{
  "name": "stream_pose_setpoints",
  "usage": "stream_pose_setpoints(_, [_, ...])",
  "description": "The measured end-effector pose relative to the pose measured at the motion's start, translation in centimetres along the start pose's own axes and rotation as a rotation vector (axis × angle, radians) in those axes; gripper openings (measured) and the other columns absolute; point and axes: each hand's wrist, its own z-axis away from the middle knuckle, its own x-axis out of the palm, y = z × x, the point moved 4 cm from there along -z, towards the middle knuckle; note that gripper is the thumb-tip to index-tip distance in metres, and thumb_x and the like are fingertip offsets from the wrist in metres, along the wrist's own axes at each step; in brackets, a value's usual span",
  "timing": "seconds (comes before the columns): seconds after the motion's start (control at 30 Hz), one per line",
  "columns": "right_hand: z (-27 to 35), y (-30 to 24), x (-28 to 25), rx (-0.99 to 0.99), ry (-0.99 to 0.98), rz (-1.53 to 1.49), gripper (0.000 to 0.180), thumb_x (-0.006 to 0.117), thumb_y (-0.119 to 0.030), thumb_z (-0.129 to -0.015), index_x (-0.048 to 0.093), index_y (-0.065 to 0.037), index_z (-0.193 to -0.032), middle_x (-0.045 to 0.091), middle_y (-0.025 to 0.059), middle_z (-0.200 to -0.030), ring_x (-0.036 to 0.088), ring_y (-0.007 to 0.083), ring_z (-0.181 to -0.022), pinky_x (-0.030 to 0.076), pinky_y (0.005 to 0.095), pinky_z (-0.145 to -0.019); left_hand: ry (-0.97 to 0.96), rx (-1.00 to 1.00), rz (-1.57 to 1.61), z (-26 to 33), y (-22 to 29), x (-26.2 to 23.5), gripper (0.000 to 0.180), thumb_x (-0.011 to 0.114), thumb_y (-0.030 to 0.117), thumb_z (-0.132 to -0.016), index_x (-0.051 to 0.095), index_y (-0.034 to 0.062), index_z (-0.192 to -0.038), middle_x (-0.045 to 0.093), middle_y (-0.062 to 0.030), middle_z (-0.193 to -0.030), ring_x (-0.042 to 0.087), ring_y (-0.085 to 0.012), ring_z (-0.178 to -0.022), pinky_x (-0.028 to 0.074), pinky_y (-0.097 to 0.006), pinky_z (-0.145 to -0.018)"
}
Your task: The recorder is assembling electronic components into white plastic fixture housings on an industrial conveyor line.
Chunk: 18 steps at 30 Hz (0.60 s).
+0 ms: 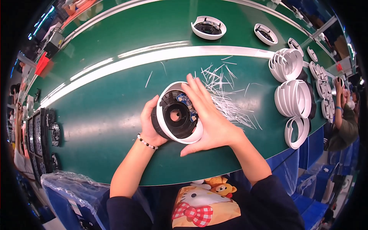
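White ring [163, 122] with a black core [168, 114] inside it: held up over the near part of the green table [107, 143], its open face turned toward the camera. The core is supported at its left side by the left hand [150, 120], fingers curled around it and partly hidden behind. The right hand [215, 122] is spread wide, its fingers laid by the ring's right side and its thumb set well apart below; how firmly it presses cannot be told.

Progress: the ring is already set around the core, and a blue circuit board [188, 105] is mounted on the core. Full seating cannot be confirmed from this angle. Similar white units [209, 35] are laid out on the far side; these are judged to be at a like stage. Bare rings [287, 100] are stacked at right, judged to be work left.

Materials: the ring is smooth and white, probably plastic, with a slanted rim; the core is dark and round, with a central hole. Thin white strips [228, 105] are strewn in a loose heap beyond the right hand
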Motion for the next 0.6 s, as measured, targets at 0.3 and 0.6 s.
stream_pose_setpoints(0.3, [0.3, -0.4, 0.2, -0.077, 0.124, -0.058, 0.116, 0.079, -0.045, -0.041, 0.020, 0.002, -0.128, 0.022, 0.0251, -0.129, 0.025, 0.0426, -0.116, 0.024, 0.0469, -0.097, 0.087, 0.089, -0.053, 0.2, -0.7, 1.0, 0.052, 0.033, 0.043, -0.084, 0.046, 0.0026, -0.114, 0.053, -0.0139, -0.108, 0.052, -0.0246, -0.098, 0.044, -0.038, -0.085])
stream_pose_setpoints(0.6, [0.0, -0.9, 2.4, -0.007, 0.315, 0.183, 0.120, 0.076, -0.053, -0.042, 0.016, 0.005, -0.128, 0.021, 0.0286, -0.128, 0.026, 0.0446, -0.113, 0.024, 0.0505, -0.093, -0.130, 0.079, -0.011, -0.1, -1.1, 0.8, 0.088, 0.024, 0.074, -0.072, 0.041, 0.0027, -0.119, 0.045, -0.0123, -0.118, 0.046, -0.0243, -0.106, 0.039, -0.037, -0.090])
